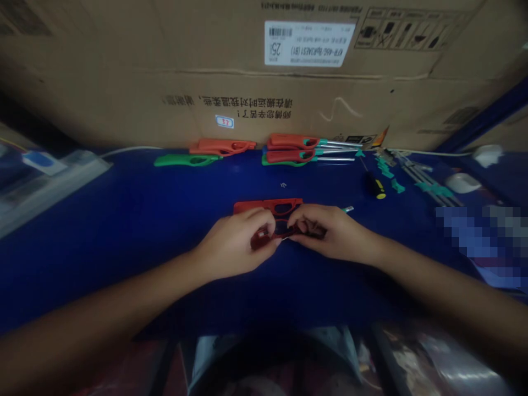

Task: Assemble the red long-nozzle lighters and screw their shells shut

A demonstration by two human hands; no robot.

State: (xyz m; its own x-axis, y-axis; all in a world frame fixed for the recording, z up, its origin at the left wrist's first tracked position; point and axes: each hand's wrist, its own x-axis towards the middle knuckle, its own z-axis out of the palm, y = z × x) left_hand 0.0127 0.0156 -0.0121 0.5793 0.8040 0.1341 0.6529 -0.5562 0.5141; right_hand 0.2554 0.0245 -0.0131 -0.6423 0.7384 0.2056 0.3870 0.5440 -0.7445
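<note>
Near the middle of the blue table, my left hand point(233, 245) is closed on the left part of a red lighter casing point(259, 240). My right hand point(334, 228) pinches at the casing's right part, close to its trigger opening. A thin pale piece point(284, 238) shows between the fingertips; its kind is unclear. Just behind my hands lies another red casing half point(249, 205), with an oval finger hole. The tip of a metal tube with a teal end point(348, 209) sticks out beyond my right hand. My fingers hide most of the held casing.
Along the cardboard box point(165, 99) lie orange casings point(225, 146), a green casing point(185, 160) and several long-tube lighters point(292, 144). A screwdriver point(375, 186), teal clips point(385, 166) and metal tubes point(429, 179) are at right. Tiny parts point(283, 185) lie mid-table. A plastic bag point(53, 181) is left.
</note>
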